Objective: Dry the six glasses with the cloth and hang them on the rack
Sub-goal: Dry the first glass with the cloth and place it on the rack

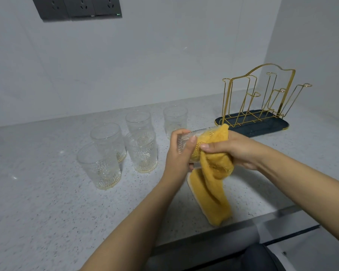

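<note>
Forearms are coming up from the bottom of the frame and meeting in the middle, so that's where the action is. I'm gripping one glass [186,141] sideways in my left hand [179,153], fingers curled around its ribbed base end, thumb across the front. My right hand [237,151] is closed around the yellow cloth [213,173], with a wad of it stuffed into the mouth of the glass and the rest hanging down toward the counter [47,212].

Tip for this bit, I think: keep the left hand low on the base so it isn't smudging what's been wiped, and twist the glass against the cloth rather than just poking at it. That embossed pattern probably hides drops, so the outside needs a pass too.

Moving outward, five more glasses [141,151] are standing upright in a loose cluster at centre left of the frame, waiting their turn. Over at the right, the gold wire rack [262,98] is sitting on its dark tray [262,130], and every peg is looking bare, so by my reckoning this is glass number one.
</note>
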Demonstrator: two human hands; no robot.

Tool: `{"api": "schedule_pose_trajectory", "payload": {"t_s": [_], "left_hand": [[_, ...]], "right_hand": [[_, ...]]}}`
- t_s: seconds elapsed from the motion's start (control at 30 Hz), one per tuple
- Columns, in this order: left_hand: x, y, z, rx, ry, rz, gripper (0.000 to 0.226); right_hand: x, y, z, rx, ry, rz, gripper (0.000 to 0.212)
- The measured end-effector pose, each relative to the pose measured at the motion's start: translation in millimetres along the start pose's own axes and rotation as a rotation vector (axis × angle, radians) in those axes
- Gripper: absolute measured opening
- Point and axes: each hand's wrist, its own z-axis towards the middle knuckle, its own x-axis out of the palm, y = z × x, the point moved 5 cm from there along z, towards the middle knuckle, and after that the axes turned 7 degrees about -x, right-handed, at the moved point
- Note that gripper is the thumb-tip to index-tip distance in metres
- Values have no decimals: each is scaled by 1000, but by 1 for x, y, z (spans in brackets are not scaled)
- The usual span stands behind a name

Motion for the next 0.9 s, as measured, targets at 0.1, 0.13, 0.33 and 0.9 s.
{"api": "schedule_pose_trajectory", "payload": {"t_s": [0.1, 0.13, 0.33, 0.9], "left_hand": [[-5, -4, 2, -48, -30, 28, 40], [-6, -3, 2, -129, -15, 36, 42], [0, 11, -4, -495, 144, -20, 67], [-9, 2, -1, -300, 109, 51, 75]], "right_hand": [[10, -3, -1, -104, 162, -514, 29], [11, -8, -1, -115, 207, -707, 29], [4, -19, 1, -119, 244, -1092, 31], [4, -9, -2, -185, 120, -809, 22]]}}
